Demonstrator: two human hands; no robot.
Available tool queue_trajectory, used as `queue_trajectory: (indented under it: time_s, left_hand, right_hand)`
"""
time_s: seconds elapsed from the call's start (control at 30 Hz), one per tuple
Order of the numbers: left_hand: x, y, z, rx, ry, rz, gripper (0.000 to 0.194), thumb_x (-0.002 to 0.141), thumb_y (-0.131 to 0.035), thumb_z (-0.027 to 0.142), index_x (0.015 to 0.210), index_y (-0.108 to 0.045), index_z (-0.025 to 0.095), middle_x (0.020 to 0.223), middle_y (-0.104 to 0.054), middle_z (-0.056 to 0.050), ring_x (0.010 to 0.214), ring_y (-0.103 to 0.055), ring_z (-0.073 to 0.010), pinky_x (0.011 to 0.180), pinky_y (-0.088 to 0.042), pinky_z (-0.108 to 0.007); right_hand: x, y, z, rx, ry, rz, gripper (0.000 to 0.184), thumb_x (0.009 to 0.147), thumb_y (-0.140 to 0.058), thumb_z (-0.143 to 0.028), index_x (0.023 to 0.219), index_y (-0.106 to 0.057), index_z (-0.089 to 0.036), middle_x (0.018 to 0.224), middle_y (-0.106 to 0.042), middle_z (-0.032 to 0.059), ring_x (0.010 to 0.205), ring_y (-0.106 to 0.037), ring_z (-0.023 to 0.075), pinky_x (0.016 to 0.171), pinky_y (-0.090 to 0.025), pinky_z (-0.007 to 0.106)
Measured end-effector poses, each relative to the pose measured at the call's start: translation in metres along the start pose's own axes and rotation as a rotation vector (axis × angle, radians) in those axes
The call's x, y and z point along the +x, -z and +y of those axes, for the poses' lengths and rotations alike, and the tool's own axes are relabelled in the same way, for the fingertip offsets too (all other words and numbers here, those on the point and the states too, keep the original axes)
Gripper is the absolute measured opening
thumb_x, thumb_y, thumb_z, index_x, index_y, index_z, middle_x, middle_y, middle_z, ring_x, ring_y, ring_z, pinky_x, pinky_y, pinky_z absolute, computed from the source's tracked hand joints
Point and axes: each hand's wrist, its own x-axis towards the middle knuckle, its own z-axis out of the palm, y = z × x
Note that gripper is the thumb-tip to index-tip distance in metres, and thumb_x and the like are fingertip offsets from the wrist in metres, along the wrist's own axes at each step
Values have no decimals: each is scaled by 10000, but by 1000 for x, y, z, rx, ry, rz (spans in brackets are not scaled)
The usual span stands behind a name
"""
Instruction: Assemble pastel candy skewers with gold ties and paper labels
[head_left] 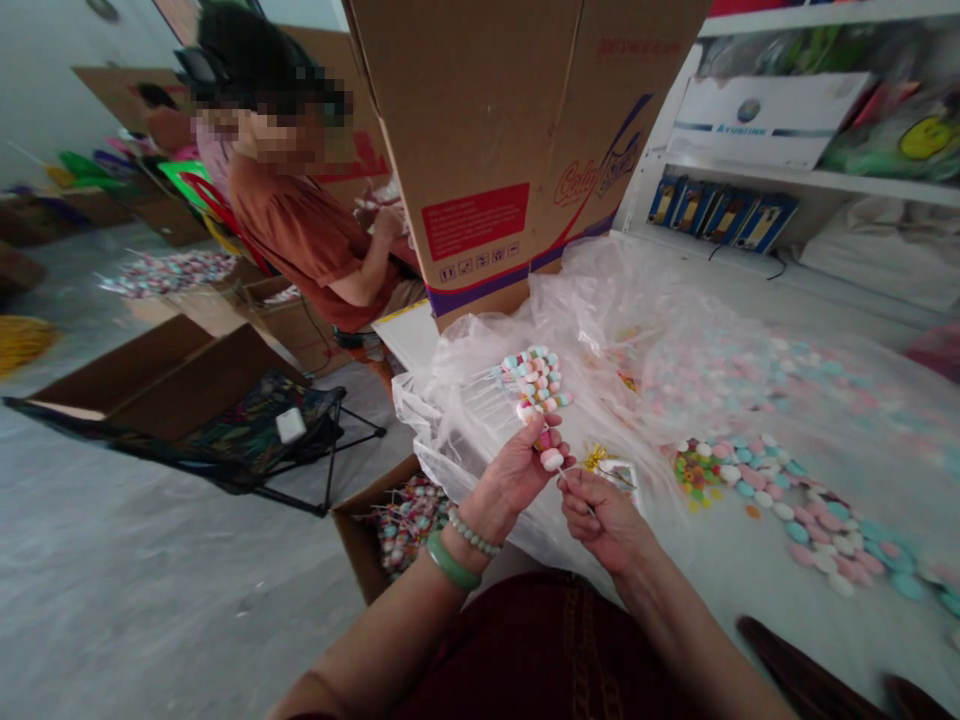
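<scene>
**A:** Biggest thing in view was a tall cardboard carton (487,130), standing right ahead on the concrete floor (165,590), with a white shelf (810,190) of boxed goods behind it to the right.

**B:** And to the left of the carton, a co-worker (300,240) in a rust-brown T-shirt sat working with both hands, beside a black folding chair (247,440) with a floral seat.

**A:** Clear plastic sheeting (480,400) spread across the floor in front of the person, with pastel candies (817,510) in pink, blue and white scattered along its right side. Near its lower-left edge sat an open carton (360,530) packed with candy sticks.

**B:** Now the hands! The left hand (517,470) held a bunch of candy skewers (534,385) up over the sheeting, its fingers wrapped closed around the sticks.

**A:** The right hand (600,515) was just beside it, fingers together and clamped on a thin stick (576,487) with a white candy at its top end.

**B:** Little details: a gold twist tie (596,458) lay just behind that stick, and the left wrist wore a green bangle (453,560) and a beaded bracelet (472,533).
</scene>
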Motion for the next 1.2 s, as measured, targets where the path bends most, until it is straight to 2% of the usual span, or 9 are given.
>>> queue_trajectory:
  time_s: [0.17, 0.37, 0.5, 0.63, 0.77, 0.9, 0.97, 1.07, 1.2]
  left_hand:
    - [0, 1, -5, -31, 45, -2, 321, 783, -616, 457, 718, -580, 145, 664, -547, -13, 644, -566, -142, 671, -492, -309]
    - [-2, 25, 2, 129, 233, -112, 303, 779, -632, 433, 855, -660, 141, 898, -645, -95, 794, -611, -173, 758, -471, -307]
    - [4, 34, 19, 86, 123, -143, 421, 730, -697, 386, 1074, -616, 158, 1106, -626, -124, 1013, -594, -250, 864, -453, -388]
    - [16, 22, 35, 30, -27, -40, 356, 785, -645, 362, 1067, -603, 148, 977, -665, -101, 914, -640, -235, 851, -476, -403]
    - [25, 13, 33, 24, -97, 169, 117, 838, -574, 218, 911, -608, 133, 766, -662, -58, 742, -666, -190, 754, -514, -336]
    - [27, 12, 28, 15, -62, 321, 99, 863, -532, 224, 856, -578, 137, 692, -636, -42, 626, -653, -173, 629, -526, -304]
    - [26, 11, 27, 25, -67, 336, 81, 854, -546, 220, 857, -566, 142, 655, -614, -17, 537, -617, -142, 571, -516, -278]
    - [25, 7, 28, 22, -36, 325, 120, 873, -522, 249, 854, -555, 135, 643, -601, -10, 492, -588, -126, 570, -526, -291]
    - [23, 8, 21, -42, 138, 333, 209, 899, -472, 313, 854, -551, 126, 667, -606, -34, 575, -628, -158, 574, -540, -306]
  right_hand:
    - [10, -6, 4, 75, -74, -33, 212, 687, -711, -305, 738, -576, -149, 452, -355, -113, 336, -140, 8, 337, -106, 167]
    - [12, -12, 9, -212, 307, 199, 158, 691, -674, -302, 694, -585, -172, 474, -379, -89, 393, -204, 33, 374, -112, 190]
    - [10, -11, 8, -462, 380, 307, 149, 712, -637, -316, 673, -582, -183, 473, -343, -85, 437, -248, 64, 411, -160, 212]
    - [13, -6, 13, -681, 387, 389, 166, 753, -578, -331, 653, -553, -202, 499, -362, -69, 470, -309, 93, 455, -231, 229]
    - [10, 1, 17, -1273, 642, 520, 153, 806, -506, -263, 687, -584, -210, 627, -535, -4, 619, -481, 146, 597, -317, 266]
    - [5, 5, 18, -1704, 764, 481, 232, 850, -421, -180, 695, -592, -203, 662, -580, 40, 656, -529, 169, 625, -309, 283]
    - [5, 3, 18, -1709, 720, 414, 219, 849, -431, -187, 689, -580, -204, 661, -584, 34, 649, -535, 164, 615, -315, 273]
    - [5, -5, 16, -1491, 563, 324, 196, 845, -474, -252, 672, -554, -210, 614, -566, -7, 610, -533, 144, 584, -336, 242]
    - [-2, -13, 10, -1316, 438, 253, 244, 867, -470, -301, 657, -556, -210, 537, -528, -44, 526, -503, 117, 543, -348, 221]
